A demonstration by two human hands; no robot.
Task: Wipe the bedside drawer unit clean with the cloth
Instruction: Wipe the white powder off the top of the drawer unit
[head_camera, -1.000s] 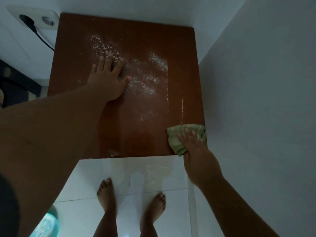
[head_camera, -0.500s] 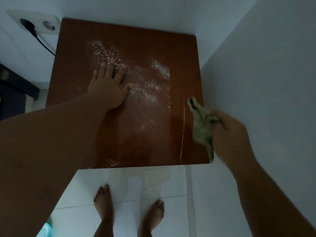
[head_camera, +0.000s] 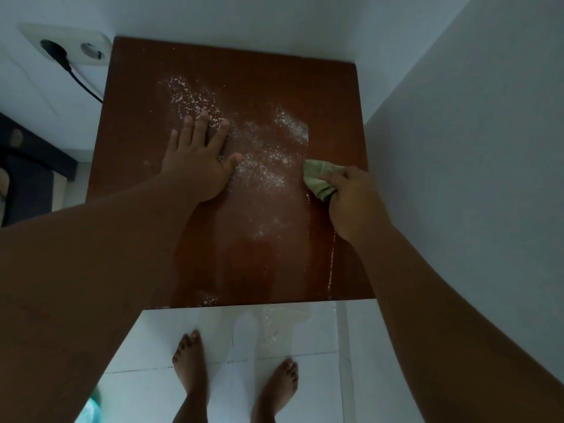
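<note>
Wall socket [head_camera: 73, 50] with black plug sat far left. Left hand [head_camera: 195, 164] lay flat, fingers spread, empty, on brown drawer unit top [head_camera: 274, 80]. White powder [head_camera: 262, 154] lay scattered mid-top. Right hand [head_camera: 354, 199] gripped bunched green cloth [head_camera: 319, 178], pressed on top near right edge. Bare feet [head_camera: 190, 364] stood on white tiles.

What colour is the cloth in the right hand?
Pale green; the cloth shows in the head view, the only one.

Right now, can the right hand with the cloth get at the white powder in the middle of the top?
Probably yes: the right hand holds the cloth right beside the powder, nothing between; the left hand covers its far side.
</note>
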